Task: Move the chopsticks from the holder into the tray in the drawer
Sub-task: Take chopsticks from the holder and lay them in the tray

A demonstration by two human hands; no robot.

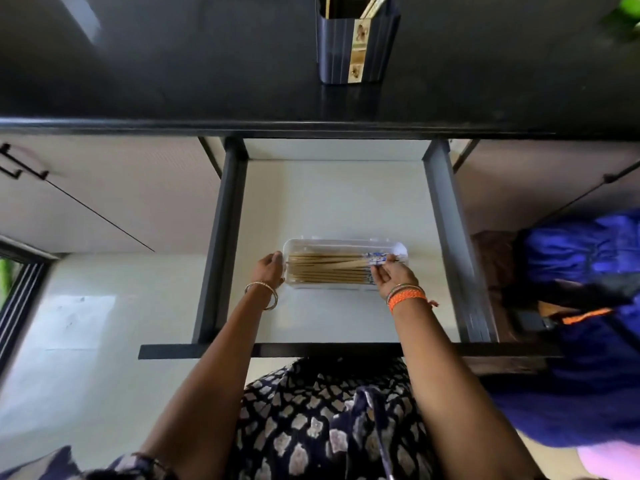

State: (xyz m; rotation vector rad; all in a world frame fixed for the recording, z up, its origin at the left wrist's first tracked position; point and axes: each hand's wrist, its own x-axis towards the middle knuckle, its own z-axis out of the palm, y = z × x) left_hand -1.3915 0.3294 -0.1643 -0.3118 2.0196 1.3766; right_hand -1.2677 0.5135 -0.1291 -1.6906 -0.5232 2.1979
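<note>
Head view: hands [332, 273] bracket tray [346, 243] mid-drawer [332, 195].

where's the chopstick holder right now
In the head view the dark chopstick holder stands upright on the black countertop at top centre, behind the open drawer, well away from both hands at the tray.
</note>
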